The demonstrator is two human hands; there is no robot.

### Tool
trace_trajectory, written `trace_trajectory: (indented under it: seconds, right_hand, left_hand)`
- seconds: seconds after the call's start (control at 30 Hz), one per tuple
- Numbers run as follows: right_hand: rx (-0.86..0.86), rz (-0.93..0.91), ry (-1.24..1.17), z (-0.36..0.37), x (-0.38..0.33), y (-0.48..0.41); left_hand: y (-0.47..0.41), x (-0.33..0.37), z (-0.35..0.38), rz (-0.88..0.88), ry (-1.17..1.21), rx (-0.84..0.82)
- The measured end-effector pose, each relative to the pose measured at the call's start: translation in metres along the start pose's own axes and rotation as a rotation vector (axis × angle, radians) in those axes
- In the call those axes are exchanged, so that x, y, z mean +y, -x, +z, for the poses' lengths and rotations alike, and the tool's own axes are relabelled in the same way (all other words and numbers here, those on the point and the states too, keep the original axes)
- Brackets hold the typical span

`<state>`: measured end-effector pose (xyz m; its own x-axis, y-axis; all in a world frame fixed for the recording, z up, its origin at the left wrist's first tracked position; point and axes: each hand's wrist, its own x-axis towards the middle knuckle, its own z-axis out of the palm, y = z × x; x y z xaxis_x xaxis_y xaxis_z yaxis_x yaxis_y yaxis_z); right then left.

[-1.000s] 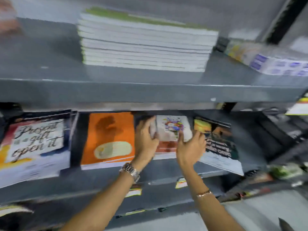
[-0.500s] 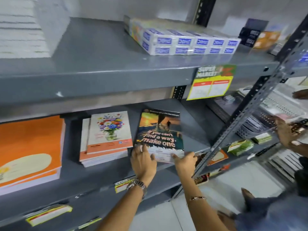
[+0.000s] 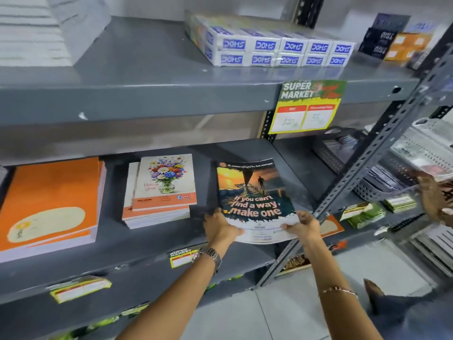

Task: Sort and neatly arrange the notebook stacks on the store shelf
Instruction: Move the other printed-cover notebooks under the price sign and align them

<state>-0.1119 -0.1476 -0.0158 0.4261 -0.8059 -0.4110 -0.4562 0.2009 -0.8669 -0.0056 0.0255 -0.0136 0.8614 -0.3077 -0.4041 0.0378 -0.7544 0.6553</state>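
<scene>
A notebook with a sunset cover reading "If you can't find a way, make one" [image 3: 255, 200] lies at the right end of the grey middle shelf [image 3: 152, 244]. My left hand [image 3: 219, 227] grips its near left corner and my right hand [image 3: 302, 223] its near right corner; the near edge hangs over the shelf front. To its left sits a small stack of flower-cover notebooks [image 3: 159, 192], its top book slightly askew. Further left is a thick stack of orange notebooks [image 3: 49, 204].
The upper shelf [image 3: 147, 89] carries white boxes marked DOMS [image 3: 272, 45] and a white paper stack [image 3: 31, 30]. A yellow price tag [image 3: 306, 106] hangs from its edge. A slanted metal upright [image 3: 382, 148] stands right of the notebook. Another person's hand [image 3: 434, 197] is at the far right.
The view swung right from the orange and flower stacks. My hands left the flower stack and took hold of the sunset notebook, now gripping its near corners and squaring it up.
</scene>
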Motion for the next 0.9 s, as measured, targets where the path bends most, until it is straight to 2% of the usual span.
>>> trace_trajectory:
  seconds: [0.1,0.23,0.4,0.67,0.9]
  right_hand:
    - [0.054,-0.090,-0.073,-0.002,-0.008,0.013]
    - [0.038,-0.110,-0.205,0.013,-0.025,0.040]
    - [-0.016,-0.215,-0.242,0.072,-0.051,0.078]
    - [-0.220,-0.364,-0.170,0.236,-0.082,0.164]
    - [-0.438,-0.441,-0.058,0.398,-0.080,0.263]
  left_hand:
    - [0.004,0.003,-0.006,0.084,0.048,0.006]
    - [0.007,0.000,-0.038,0.183,0.180,0.050]
    - [0.005,-0.033,-0.107,0.288,0.319,0.166]
    - [0.008,-0.153,-0.256,0.222,0.526,0.307]
    - [0.040,-0.293,-0.384,0.132,0.503,0.443]
